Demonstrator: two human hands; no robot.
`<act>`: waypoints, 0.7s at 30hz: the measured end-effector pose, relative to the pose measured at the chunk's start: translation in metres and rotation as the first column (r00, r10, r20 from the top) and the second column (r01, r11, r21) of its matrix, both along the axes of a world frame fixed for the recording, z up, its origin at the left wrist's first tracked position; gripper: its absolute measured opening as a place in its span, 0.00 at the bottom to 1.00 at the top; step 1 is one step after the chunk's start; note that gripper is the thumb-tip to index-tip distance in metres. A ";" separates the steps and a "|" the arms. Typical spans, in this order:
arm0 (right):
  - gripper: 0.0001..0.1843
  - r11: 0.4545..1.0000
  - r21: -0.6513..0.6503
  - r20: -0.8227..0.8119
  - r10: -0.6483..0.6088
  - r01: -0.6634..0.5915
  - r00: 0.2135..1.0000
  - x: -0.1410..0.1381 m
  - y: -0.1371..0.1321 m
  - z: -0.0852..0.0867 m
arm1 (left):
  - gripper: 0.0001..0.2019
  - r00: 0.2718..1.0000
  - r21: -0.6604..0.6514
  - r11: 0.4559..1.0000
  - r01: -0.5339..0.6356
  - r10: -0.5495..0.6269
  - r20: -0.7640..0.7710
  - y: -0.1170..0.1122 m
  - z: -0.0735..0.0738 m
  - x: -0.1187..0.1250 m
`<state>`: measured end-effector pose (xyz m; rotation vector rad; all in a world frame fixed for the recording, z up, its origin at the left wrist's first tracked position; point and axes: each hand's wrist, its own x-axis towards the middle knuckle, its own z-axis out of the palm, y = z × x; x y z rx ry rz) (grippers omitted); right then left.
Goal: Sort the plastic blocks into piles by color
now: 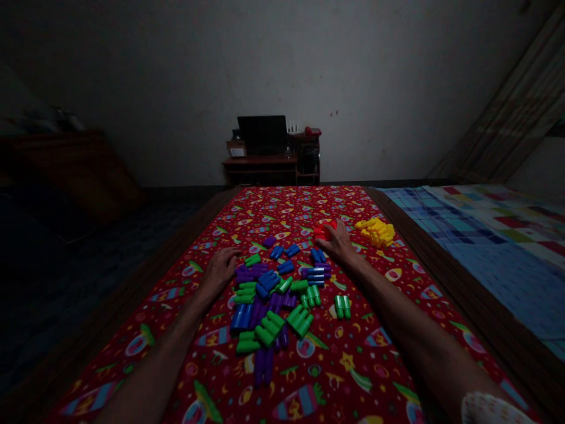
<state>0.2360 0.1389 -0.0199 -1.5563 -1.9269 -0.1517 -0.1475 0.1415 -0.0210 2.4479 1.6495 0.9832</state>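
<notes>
A heap of green, blue and purple plastic blocks (273,297) lies in the middle of a red patterned cloth (353,365). My left hand (220,268) rests palm down on the cloth at the heap's left edge, fingers curled, nothing seen in it. My right hand (336,240) reaches further out and lies over a small group of red blocks (321,231), fingers closed on them. A pile of yellow blocks (377,231) sits just to the right of that hand.
The cloth covers a long wooden table (441,265). A checked blue bedspread (481,235) lies to the right. A low desk with a dark screen (262,134) stands against the far wall. The room is dim.
</notes>
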 end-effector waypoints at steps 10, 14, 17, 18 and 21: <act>0.21 0.998 0.009 0.000 -0.064 0.064 0.998 -0.001 0.014 0.007 | 0.18 1.000 0.029 1.000 -0.001 0.001 0.012 0.001 -0.005 -0.001; 0.22 0.997 -0.022 -0.006 -0.073 0.073 0.997 0.001 0.018 0.009 | 0.18 1.000 0.013 1.000 -0.004 0.004 -0.006 0.001 -0.003 -0.001; 0.23 0.997 -0.033 -0.019 -0.077 0.077 0.997 0.002 0.018 0.008 | 0.18 1.000 0.000 1.000 0.000 0.000 -0.013 -0.001 0.000 0.001; 0.23 0.995 -0.037 -0.026 -0.089 0.088 0.996 0.001 0.017 0.009 | 0.19 1.000 0.001 1.000 0.000 0.000 -0.009 -0.001 0.001 0.001; 0.24 0.991 -0.031 -0.061 -0.128 0.127 0.990 -0.005 0.010 0.019 | 0.18 1.000 0.001 1.000 -0.005 0.005 0.009 -0.002 0.002 0.003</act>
